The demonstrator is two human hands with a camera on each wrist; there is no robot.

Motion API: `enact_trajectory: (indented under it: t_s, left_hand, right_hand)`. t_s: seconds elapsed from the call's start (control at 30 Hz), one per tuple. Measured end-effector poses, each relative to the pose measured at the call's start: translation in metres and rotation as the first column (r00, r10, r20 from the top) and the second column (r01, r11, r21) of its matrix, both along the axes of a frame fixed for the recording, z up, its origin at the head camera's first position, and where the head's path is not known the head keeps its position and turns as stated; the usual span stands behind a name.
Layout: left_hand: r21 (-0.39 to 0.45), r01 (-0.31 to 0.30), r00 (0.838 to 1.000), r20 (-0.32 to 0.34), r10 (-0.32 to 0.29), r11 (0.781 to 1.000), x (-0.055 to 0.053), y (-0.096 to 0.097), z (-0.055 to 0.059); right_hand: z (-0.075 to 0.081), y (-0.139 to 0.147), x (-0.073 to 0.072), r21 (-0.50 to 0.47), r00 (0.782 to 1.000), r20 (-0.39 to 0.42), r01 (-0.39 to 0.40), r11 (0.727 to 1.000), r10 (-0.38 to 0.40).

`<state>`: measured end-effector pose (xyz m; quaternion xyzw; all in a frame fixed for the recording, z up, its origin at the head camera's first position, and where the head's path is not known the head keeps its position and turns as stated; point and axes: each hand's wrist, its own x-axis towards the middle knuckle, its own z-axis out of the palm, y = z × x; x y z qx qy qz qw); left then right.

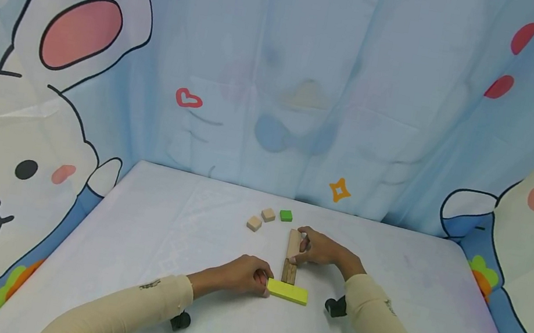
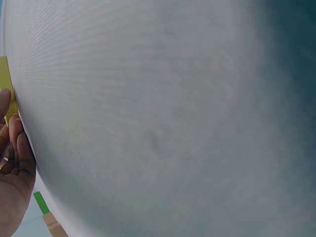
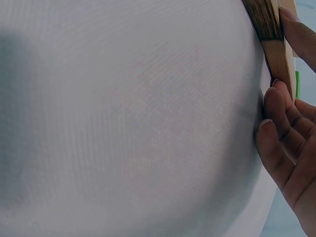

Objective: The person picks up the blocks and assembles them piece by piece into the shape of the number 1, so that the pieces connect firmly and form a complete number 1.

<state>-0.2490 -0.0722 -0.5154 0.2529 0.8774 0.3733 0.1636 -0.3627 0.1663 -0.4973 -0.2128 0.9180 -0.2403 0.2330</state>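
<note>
My left hand (image 1: 246, 274) pinches the left end of a flat yellow block (image 1: 290, 293) between thumb and fingers. In the left wrist view only part of that yellow block (image 2: 6, 81) shows at the left edge. Beyond it, a dark brown wooden block (image 1: 288, 272) lies lengthwise, its near end at the yellow block's far side. A pale wooden block (image 1: 293, 244) continues the line away from me. My right hand (image 1: 327, 250) holds this pale block by its two ends, thumb near the dark block and fingers at the far end.
Two small pale wooden cubes (image 1: 254, 223) and a small green block (image 1: 286, 215) sit farther back on the white tabletop (image 1: 173, 221). Black wrist cameras (image 1: 336, 306) hang below both sleeves. A printed curtain (image 1: 308, 79) stands behind the table.
</note>
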Motion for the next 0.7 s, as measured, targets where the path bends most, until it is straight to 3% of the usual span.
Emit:
enact_trajectory:
  t_s: [0.7]
  left_hand:
    - [-0.004, -0.002, 1.000, 0.005, 0.002, 1.000, 0.0004, -0.0007, 0.0007]
  right_hand:
    - [-0.0066, 0.0044, -0.0041, -0.026, 1.000, -0.018, -0.020, 0.999, 0.020]
